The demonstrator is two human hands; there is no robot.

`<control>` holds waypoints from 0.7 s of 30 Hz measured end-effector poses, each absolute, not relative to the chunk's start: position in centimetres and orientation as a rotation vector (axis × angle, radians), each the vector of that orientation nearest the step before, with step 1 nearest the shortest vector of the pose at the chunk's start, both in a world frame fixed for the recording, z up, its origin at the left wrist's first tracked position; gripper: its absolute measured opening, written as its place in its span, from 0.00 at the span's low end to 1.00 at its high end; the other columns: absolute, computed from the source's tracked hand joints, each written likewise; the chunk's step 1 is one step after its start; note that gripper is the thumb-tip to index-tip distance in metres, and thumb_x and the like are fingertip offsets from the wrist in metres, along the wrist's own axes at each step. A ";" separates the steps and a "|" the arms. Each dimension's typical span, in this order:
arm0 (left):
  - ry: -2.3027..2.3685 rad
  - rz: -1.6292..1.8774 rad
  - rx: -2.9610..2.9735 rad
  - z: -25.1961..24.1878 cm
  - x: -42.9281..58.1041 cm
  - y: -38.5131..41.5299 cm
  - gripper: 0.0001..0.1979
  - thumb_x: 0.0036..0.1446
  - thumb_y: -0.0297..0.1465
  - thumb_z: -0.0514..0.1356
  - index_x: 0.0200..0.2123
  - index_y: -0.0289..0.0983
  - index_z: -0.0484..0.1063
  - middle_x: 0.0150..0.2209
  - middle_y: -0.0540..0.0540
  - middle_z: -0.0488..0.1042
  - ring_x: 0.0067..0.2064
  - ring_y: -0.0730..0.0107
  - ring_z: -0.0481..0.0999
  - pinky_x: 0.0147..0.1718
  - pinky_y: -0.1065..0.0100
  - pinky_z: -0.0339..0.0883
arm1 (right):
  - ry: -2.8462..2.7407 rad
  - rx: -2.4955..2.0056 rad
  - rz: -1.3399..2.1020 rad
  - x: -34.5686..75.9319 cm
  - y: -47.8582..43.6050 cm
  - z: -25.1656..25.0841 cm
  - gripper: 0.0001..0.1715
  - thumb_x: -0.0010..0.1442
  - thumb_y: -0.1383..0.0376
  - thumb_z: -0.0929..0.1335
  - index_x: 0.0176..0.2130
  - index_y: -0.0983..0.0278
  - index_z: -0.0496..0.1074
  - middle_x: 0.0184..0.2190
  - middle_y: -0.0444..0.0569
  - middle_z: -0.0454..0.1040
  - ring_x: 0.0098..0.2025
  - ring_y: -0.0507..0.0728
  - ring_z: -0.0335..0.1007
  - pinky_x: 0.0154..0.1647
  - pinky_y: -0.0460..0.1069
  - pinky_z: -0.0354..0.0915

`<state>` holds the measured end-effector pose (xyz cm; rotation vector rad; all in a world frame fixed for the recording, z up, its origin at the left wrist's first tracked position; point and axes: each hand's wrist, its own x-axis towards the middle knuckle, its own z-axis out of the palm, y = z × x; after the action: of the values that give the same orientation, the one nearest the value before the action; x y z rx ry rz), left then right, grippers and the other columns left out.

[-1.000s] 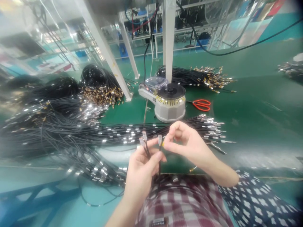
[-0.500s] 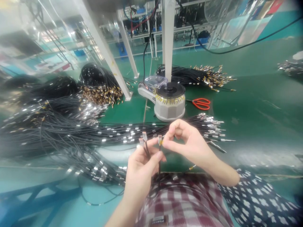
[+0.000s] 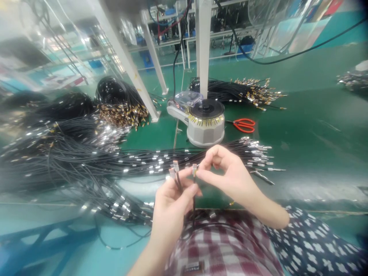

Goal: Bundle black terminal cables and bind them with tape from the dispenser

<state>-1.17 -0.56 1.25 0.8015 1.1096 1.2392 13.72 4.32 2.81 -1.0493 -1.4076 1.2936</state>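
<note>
My left hand (image 3: 174,203) is closed on black cables with silver USB-type plugs. One cable (image 3: 194,203) stands upright between thumb and forefinger, its plug (image 3: 194,167) pointing up. Two more plugs (image 3: 176,166) stick up behind the thumb, between the other fingers. My right hand (image 3: 222,170) pinches a small piece of yellow tape (image 3: 196,173) against the base of the upright plug; the fingertips partly hide it. Just beyond my hands stands a round tape dispenser (image 3: 206,132) with a black top disc and short yellow strips around its rim.
Orange-handled scissors (image 3: 243,125) lie right of the dispenser. A long cable bundle (image 3: 143,161) runs across the green table (image 3: 310,134) behind my hands. More cable bundles are heaped at left, with another (image 3: 230,92) at the back. White posts (image 3: 204,50) rise from the table.
The hands barely move. The yellow tape now sits closer against the plug's base, with less of it showing.
</note>
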 end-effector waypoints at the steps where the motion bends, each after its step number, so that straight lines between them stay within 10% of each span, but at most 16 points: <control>1: 1.121 1.247 0.806 1.2 -1.1 -0.6 0.14 0.53 0.27 0.66 0.45 0.41 0.77 0.24 0.50 0.73 0.20 0.82 0.58 0.17 0.77 0.47 | -1.409 -1.074 1.269 13.6 4.2 2.9 0.14 0.50 0.72 0.71 0.29 0.61 0.61 0.26 0.40 0.72 0.31 0.53 0.66 0.39 0.52 0.58; 21: 1.055 1.149 0.661 1.7 -1.4 -0.1 0.08 0.52 0.31 0.67 0.31 0.33 0.71 0.22 0.49 0.72 0.17 0.86 0.53 0.17 0.76 0.42 | -1.339 -1.083 1.360 14.0 4.2 3.2 0.16 0.50 0.71 0.73 0.32 0.61 0.62 0.25 0.40 0.78 0.30 0.53 0.75 0.39 0.49 0.67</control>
<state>-1.44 -0.07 1.69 0.6610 1.0548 1.1486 14.04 4.21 3.17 -1.0829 -1.3393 1.3599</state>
